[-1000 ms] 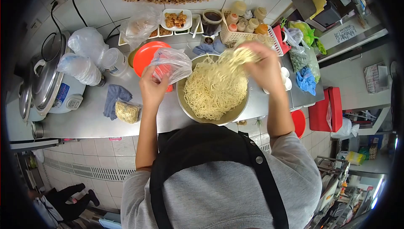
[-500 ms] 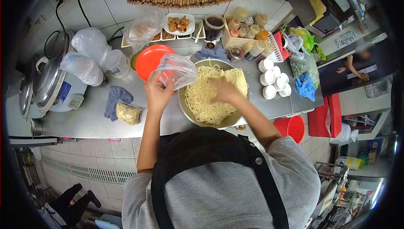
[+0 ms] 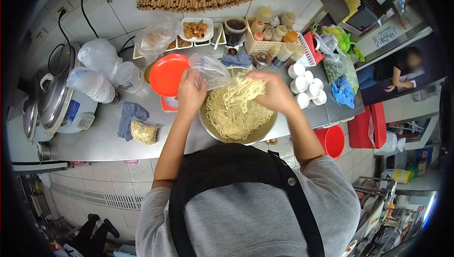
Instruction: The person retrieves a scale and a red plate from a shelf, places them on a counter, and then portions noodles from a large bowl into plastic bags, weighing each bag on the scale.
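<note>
My left hand (image 3: 192, 90) is closed on a clear plastic bag (image 3: 211, 71), holding it over the left rim of a large metal bowl (image 3: 206, 125). In the bowl lies a heap of pale yellow noodles (image 3: 236, 120). My right hand (image 3: 274, 91) is closed round a clump of noodles (image 3: 243, 90), raised above the heap and near the bag's right side. Behind my left hand is a round orange-red plate (image 3: 169, 73). A filled bag of noodles (image 3: 143, 132) rests on the counter to the left, against a grey cloth (image 3: 130, 117).
Stacked white cups (image 3: 300, 85) and a basket of sauce bottles (image 3: 257, 45) stand right of the bowl. A dish of fried pieces (image 3: 196, 30) sits at the back. Large cookers (image 3: 61, 96) occupy the left end. Another person (image 3: 397, 70) is at the right; another's legs (image 3: 94, 231) show lower left.
My right hand has lifted a clump of noodles from the heap toward the bag. My left hand has shifted slightly right with the bag.
</note>
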Motion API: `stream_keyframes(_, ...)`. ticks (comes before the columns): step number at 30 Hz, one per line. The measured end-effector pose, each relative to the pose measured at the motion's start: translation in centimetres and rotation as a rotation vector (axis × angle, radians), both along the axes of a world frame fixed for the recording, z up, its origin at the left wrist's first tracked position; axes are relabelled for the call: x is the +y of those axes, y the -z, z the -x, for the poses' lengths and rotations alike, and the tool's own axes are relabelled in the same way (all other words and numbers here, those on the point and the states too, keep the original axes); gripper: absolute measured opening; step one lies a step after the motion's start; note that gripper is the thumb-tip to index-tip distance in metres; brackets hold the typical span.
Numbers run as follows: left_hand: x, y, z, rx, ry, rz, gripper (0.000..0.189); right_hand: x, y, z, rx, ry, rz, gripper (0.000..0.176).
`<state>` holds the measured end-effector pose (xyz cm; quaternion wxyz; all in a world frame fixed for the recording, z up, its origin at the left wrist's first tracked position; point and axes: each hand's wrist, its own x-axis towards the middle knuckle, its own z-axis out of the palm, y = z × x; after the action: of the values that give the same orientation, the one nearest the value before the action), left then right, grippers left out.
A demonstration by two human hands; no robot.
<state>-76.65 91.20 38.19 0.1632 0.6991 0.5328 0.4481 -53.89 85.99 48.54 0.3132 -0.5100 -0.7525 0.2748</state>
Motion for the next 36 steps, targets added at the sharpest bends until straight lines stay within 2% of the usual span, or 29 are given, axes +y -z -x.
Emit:
stream_keyframes(4,1.0,-0.4,-1.1,0.025,0.041,-0.007,0.036,0.0,-6.0,-1.0,0.259,-0.029,-0.049,0.039)
stream_keyframes(5,1.4,-0.4,-1.4,0.024,0.046,-0.009,0.036,-0.2,-7.3,-1.0,0.258,-0.024,-0.051,0.039)
stream_keyframes(7,1.9,-0.3,-2.0,0.050,0.050,-0.007,0.039,-0.2,-9.2,-1.0,0.407,-0.126,-0.045,0.037)
stream_keyframes(8,2.0,-0.4,-2.3,0.049,0.049,-0.008,0.039,0.0,-9.3,-1.0,0.364,-0.151,-0.035,0.037)
stream_keyframes(9,2.1,-0.6,-2.8,0.065,0.062,0.003,0.041,0.3,-8.9,-0.9,0.361,-0.152,-0.037,0.037)
stream_keyframes(11,1.8,-1.1,-3.9,0.076,0.073,0.012,0.042,1.1,-6.3,-0.7,0.280,-0.178,0.203,0.039)
stream_keyframes(13,1.2,-1.6,-4.6,0.072,0.171,0.036,0.044,2.0,-1.5,-0.1,0.293,-0.099,0.428,0.043)
stream_keyframes(14,1.3,-0.7,-4.7,0.095,0.251,-0.016,0.058,2.4,1.0,0.1,0.323,-0.044,0.530,0.040)
stream_keyframes(15,0.9,-0.4,-4.7,0.094,0.248,-0.018,0.058,2.7,3.5,0.1,0.353,0.012,0.631,0.037)
stream_keyframes(16,0.3,-0.1,-4.7,0.155,0.344,-0.026,0.066,3.1,6.7,-0.6,0.349,0.007,0.630,0.037)
stream_keyframes(18,-1.4,0.0,-4.6,0.280,0.503,0.018,0.086,3.6,11.6,-1.7,0.984,0.124,1.133,0.025)
stream_keyframes(19,-2.2,0.7,-4.8,0.279,0.498,0.020,0.086,3.4,11.7,-1.3,0.980,0.120,1.137,0.025)
stream_keyframes(21,-3.1,3.2,-5.4,0.222,0.409,0.098,0.086,2.5,12.0,0.3,1.292,0.207,1.083,0.019)
stream_keyframes(22,-3.1,4.1,-5.4,0.225,0.371,0.060,0.086,1.5,10.4,1.6,1.356,0.319,0.998,0.014)
stream_keyframes(23,-3.6,3.1,-5.4,0.227,0.371,0.060,0.086,1.2,11.0,2.3,1.358,0.318,0.997,0.014)
stream_keyframes(25,-4.7,1.3,-6.1,0.155,0.354,0.218,0.080,1.0,12.6,3.6,1.590,0.366,0.752,0.015)
stream_keyframes(26,-4.8,1.5,-6.6,0.156,0.358,0.217,0.080,1.2,12.5,4.7,1.371,0.414,0.611,0.008)
stream_keyframes(27,-5.0,1.9,-7.0,0.171,0.355,0.184,0.080,1.9,13.8,4.7,1.374,0.417,0.609,0.008)
stream_keyframes(29,-5.6,2.1,-7.5,0.185,0.357,0.159,0.080,3.9,16.4,4.0,0.656,0.382,0.383,0.013)
stream_keyframes(30,-5.7,1.9,-7.6,0.158,0.415,0.161,0.080,4.6,16.6,3.5,0.658,0.387,0.384,0.013)
stream_keyframes(32,-5.5,1.9,-7.6,0.133,0.477,0.169,0.081,5.2,13.5,3.7,0.139,0.267,0.435,0.031)
stream_keyframes(33,-4.5,1.9,-7.6,0.093,0.386,0.089,0.079,5.3,12.1,3.9,-0.119,0.197,0.450,0.041)
stream_keyframes(34,-3.3,1.9,-7.6,0.052,0.292,0.010,0.077,4.5,11.1,3.7,0.444,0.129,0.573,0.048)
stream_keyframes(36,-1.6,-0.3,-6.2,0.003,0.283,0.089,0.075,3.7,8.6,2.9,0.455,0.040,0.514,0.044)
